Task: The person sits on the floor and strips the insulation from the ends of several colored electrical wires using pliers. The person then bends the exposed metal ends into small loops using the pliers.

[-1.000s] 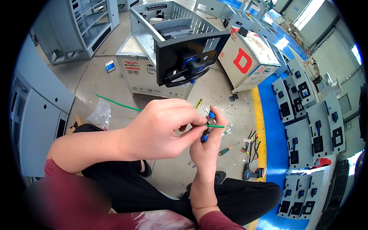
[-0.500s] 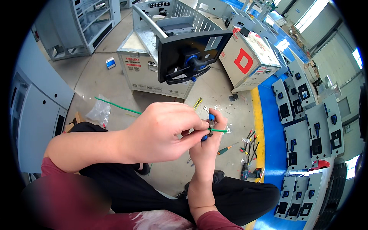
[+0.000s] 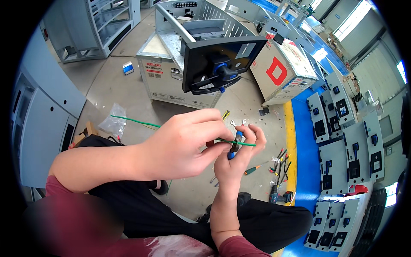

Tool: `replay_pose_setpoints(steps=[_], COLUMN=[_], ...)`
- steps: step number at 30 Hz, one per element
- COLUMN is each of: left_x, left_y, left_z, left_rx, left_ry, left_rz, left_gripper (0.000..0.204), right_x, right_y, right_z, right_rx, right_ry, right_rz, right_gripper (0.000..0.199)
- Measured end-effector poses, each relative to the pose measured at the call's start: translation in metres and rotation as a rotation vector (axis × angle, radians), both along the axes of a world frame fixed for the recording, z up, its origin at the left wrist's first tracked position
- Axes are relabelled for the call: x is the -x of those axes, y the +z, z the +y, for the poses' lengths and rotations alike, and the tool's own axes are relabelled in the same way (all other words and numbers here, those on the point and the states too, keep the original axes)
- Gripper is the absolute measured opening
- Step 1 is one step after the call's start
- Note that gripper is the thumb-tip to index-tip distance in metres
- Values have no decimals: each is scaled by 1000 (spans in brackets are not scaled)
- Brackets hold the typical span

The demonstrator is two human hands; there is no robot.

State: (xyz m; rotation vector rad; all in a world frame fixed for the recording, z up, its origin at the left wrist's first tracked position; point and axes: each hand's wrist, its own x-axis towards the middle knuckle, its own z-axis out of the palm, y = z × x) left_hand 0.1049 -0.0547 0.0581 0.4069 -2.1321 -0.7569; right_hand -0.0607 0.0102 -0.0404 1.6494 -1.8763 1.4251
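Observation:
My left hand [image 3: 184,143] pinches a thin green wire [image 3: 132,121] that trails away to the left over the floor. Its short free end pokes out to the right past my fingers. My right hand [image 3: 237,156] is raised upright and grips a small blue and black hand tool [image 3: 234,145] right at the wire. Both hands meet above my crossed legs in black trousers.
A grey metal cabinet with a black door panel [image 3: 216,60] lies on cardboard boxes [image 3: 171,81] ahead. A white box with a red letter [image 3: 278,68] stands to its right. Screwdrivers and pliers [image 3: 278,160] lie on the floor by a yellow stripe. Grey panels [image 3: 346,145] line the blue floor.
Both hands stay together on the wire and tool; the fingers have shifted slightly. The view has tilted a little.

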Motion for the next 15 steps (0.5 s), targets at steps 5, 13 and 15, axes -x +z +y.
replay_pose_setpoints(steps=[5,13,15], left_x=[0,8,11], left_y=[0,-5,-9], left_z=[0,7,6], left_rx=[31,130,149], left_ry=[-10,-42,-31], left_rz=[6,-6,-4], left_gripper=[22,20,20], right_x=[4,7,10], right_y=[-17,-45,-49], right_z=[-8,-9,-14], right_rx=[127,172,178], right_ry=[245,251,251], right_rz=[-265,-383,-380], right_gripper=[48,36,35])
